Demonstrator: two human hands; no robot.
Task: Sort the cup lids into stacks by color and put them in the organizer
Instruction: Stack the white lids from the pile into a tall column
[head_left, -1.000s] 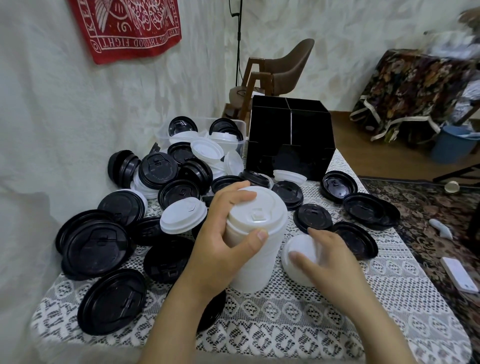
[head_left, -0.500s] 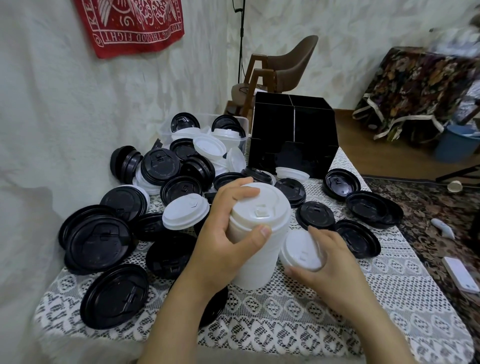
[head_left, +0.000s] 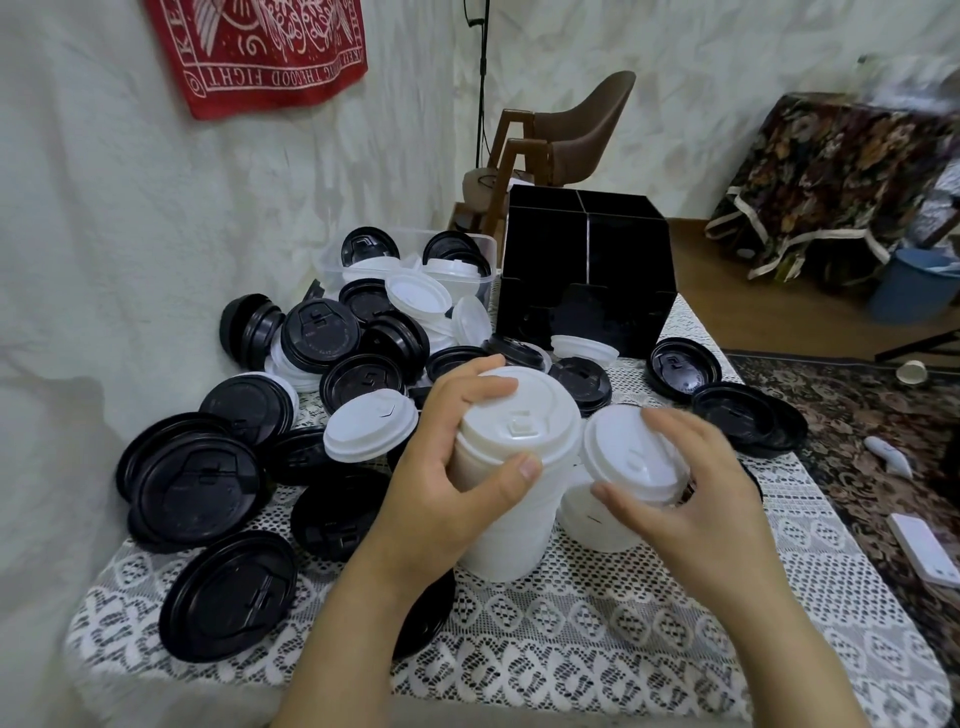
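Note:
A tall stack of white lids (head_left: 511, 499) stands near the table's front, and my left hand (head_left: 457, 483) grips its upper part, thumb in front and fingers over the top. My right hand (head_left: 675, 493) holds a single white lid (head_left: 628, 452) tilted, raised just right of the stack, above another white lid (head_left: 587, 525) lying on the cloth. Many black lids (head_left: 202, 478) and a few white lids (head_left: 371, 423) lie scattered to the left and behind. The black organizer (head_left: 587, 270) stands at the table's far end, its compartments dark.
A clear plastic tub (head_left: 483, 244) with more lids sits left of the organizer. The table has a white lace cloth (head_left: 597, 639) and stands against a wall on the left. A chair (head_left: 566, 135) stands behind; a patterned rug (head_left: 883, 415) with small items lies at right.
My right hand has lifted the white lid off the table and brought it up beside the top of the stack. My left hand has kept its grip on the stack.

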